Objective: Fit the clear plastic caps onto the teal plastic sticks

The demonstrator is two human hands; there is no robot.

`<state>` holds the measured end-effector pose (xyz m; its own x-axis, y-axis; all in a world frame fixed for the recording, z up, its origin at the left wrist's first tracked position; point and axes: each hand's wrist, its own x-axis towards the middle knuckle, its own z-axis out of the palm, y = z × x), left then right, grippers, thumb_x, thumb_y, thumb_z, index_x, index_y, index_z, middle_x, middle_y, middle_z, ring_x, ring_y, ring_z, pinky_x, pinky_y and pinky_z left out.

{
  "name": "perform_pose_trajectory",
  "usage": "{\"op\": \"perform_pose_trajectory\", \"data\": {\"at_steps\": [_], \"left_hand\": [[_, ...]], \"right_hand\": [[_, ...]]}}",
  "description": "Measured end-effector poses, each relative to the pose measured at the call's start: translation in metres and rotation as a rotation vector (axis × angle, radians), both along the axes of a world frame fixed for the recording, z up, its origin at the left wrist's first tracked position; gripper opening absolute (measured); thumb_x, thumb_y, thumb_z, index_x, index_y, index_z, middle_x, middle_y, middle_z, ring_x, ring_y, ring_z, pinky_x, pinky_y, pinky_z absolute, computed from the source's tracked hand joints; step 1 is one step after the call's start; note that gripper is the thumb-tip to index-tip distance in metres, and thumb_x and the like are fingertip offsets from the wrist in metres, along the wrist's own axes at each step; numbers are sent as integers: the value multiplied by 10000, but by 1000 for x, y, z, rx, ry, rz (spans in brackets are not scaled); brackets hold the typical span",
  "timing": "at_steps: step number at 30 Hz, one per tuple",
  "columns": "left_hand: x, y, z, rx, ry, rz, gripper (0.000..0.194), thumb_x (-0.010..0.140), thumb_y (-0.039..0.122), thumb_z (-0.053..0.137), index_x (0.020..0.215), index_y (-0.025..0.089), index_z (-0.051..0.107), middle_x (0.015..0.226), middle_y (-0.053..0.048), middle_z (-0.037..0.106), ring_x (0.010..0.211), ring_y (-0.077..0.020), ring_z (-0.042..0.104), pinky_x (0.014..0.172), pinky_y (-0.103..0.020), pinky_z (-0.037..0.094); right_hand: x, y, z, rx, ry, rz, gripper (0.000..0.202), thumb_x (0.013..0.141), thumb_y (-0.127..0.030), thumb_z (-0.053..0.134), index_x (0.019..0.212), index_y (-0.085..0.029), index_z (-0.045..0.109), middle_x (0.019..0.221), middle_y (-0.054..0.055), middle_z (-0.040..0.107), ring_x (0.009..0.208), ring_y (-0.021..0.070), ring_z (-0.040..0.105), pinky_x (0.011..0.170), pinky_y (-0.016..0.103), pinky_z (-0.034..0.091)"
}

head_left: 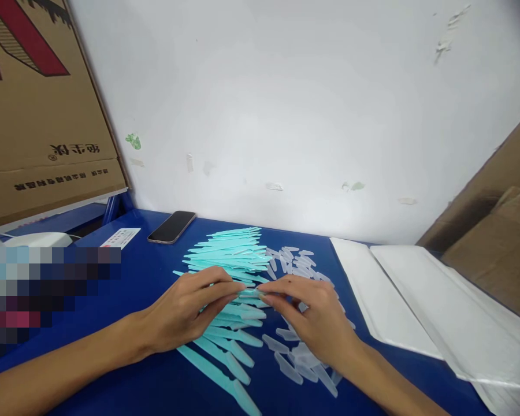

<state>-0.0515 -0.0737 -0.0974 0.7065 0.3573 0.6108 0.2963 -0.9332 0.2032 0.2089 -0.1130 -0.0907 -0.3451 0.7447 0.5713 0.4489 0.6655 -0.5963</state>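
Between my hands, over the middle of the blue table, is a teal eyebrow razor, mostly hidden by fingers. My left hand is closed, pinching it from the left. From the right, the closed fingers of my right hand pinch its blade end, where a clear blade cover seems to sit, though fingertips hide most of it. Beyond my hands lies a stack of teal razors. Several more razors fan out nearer me, with pale covers visible on their blade ends. Loose translucent blade covers are scattered beneath and around my right hand.
A phone and a printed card lie at the back left of the blue table. White padded envelopes lie on the right. Cardboard stands at the left, more at the right, and a white wall behind.
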Motion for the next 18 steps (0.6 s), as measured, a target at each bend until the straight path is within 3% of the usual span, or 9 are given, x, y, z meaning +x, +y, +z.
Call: {"op": "perform_pose_trajectory", "data": {"at_steps": [12,18], "left_hand": [[7,-13,3,-105,-158,26,360,967,40,600,1263,236,658,850,-19,632,701,-108,571,599,-222,444],[3,-4,8,-8,-43,5,310,975,67,593,1242,217,642,892,-35,672,751,-132,595,636,-249,451]], "right_hand": [[-8,-5,-4,159,73,34,205,974,-169,645,1125,-232,769,873,27,781,742,161,737,637,251,605],[-1,-2,-1,193,-57,43,163,1004,-218,619,1102,-224,749,926,14,783,782,145,729,683,242,581]]}}
